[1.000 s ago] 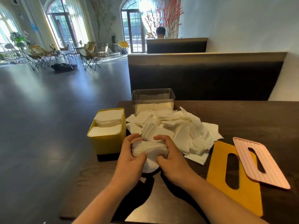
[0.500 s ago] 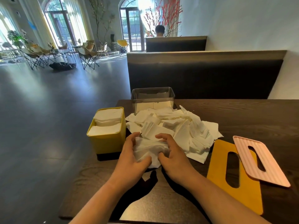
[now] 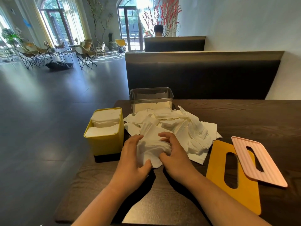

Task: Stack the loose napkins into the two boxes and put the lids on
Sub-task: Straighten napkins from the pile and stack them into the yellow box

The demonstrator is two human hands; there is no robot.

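Observation:
A crumpled white napkin (image 3: 151, 147) lies on the dark table between both hands. My left hand (image 3: 132, 162) grips its left side, thumb tucked under the lower edge. My right hand (image 3: 175, 154) pinches its right side with curled fingers. Behind it spreads a pile of loose napkins (image 3: 180, 126). The yellow box (image 3: 105, 141) at the left is filled with stacked napkins. The clear box (image 3: 151, 95) at the back holds a low layer of napkins. The yellow lid (image 3: 241, 193) lies flat at the right, with the pink lid (image 3: 267, 170) lying partly over it.
The dark wooden table (image 3: 244, 115) ends at the left just beyond the yellow box, with open floor there. A dark bench back (image 3: 202, 75) stands behind the table. A person sits at a farther booth.
Both hands have shifted slightly forward with the napkin and reworked their hold; the crumpled napkin is now more spread out between them.

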